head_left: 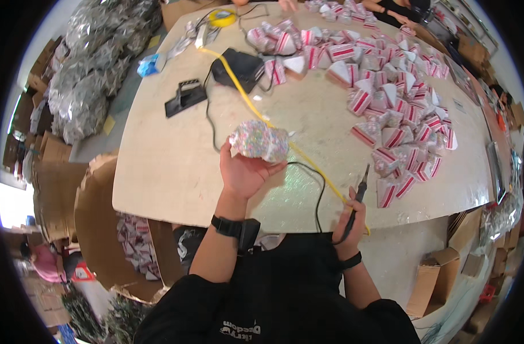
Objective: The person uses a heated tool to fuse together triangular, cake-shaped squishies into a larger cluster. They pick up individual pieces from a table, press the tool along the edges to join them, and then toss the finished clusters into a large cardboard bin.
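My left hand (247,175), palm up, cradles a white lump (259,140) covered with tiny multicoloured sprinkle-like dots above the middle of the table. Its fingers curl around the underside, partly hidden by it. On the right, near the table's front edge, my right hand (349,226) grips a black pen-shaped tool (361,192) with a thin pointed tip, like a soldering iron. The tip points up and away from me, apart from the lump. Beyond it lies a large heap of wedge-shaped cake-slice pieces (393,137), white with pink and red stripes.
A yellow cable (239,83) and black cords cross the table (159,155). A black stand (185,98), a dark flat box (237,70) and yellow tape (222,18) lie farther off. A cardboard drum (95,223) holding similar wedges stands left; other people's hands (287,4) show at the far edge.
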Motion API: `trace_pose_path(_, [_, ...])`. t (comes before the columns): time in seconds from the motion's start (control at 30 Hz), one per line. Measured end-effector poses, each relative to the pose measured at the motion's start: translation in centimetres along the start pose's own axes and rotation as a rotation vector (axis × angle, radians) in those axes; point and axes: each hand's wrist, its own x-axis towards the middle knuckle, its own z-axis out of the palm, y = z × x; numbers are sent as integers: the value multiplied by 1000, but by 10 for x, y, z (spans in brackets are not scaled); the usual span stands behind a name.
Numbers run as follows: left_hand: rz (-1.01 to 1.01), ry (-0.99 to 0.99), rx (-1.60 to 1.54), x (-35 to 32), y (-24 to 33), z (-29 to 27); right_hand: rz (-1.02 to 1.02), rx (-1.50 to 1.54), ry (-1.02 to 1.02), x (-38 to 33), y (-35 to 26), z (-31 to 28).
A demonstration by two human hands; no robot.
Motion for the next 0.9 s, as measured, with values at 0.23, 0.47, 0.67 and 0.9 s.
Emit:
trace_pose_path(0.23, [19,-170,-75,-79,-5,-42,-429,205,-75,30,-92,68])
trace_pose_path(0.47, [-63,-414,-391,-108,7,-21,-428,246,-209,29,-139,105])
trace_pose_path(0.67, [42,-199,-105,-114,3,-25,-263,234,-239,17,-134,107])
trace_pose_path(0.9, [-211,-111,-181,-119,11,-32,-388,20,-432,28,-124,72])
